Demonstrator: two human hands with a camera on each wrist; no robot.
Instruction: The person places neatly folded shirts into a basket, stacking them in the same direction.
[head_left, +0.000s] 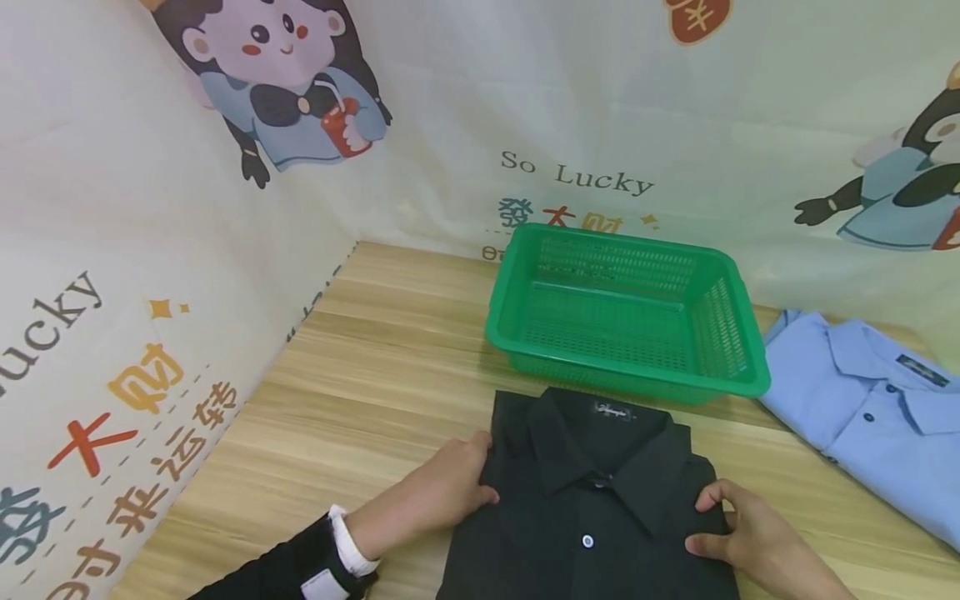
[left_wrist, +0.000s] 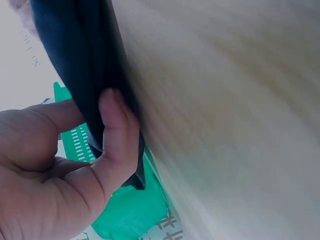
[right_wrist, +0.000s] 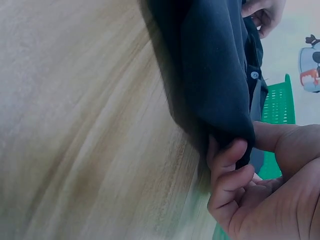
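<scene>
A folded black shirt (head_left: 540, 517) lies collar-up on the table in the head view, with a white button below its collar. My left hand (head_left: 457, 479) grips its left edge near the shoulder. In the left wrist view, the thumb and fingers (left_wrist: 117, 135) of that hand pinch the layered black cloth (left_wrist: 75, 55). On the opposite side my right hand (head_left: 750, 533) holds the shirt's right edge, thumb on top. The right wrist view shows its fingers (right_wrist: 230, 172) curled under the dark fold (right_wrist: 215, 75). The shirt's lower part runs out of the head view.
Just beyond the collar stands a green plastic basket (head_left: 622, 375) with nothing in it. A folded light blue shirt (head_left: 847, 400) lies to its right. The wood-grain table (head_left: 337, 375) meets a printed cloth backdrop (head_left: 450, 108) at the back and left.
</scene>
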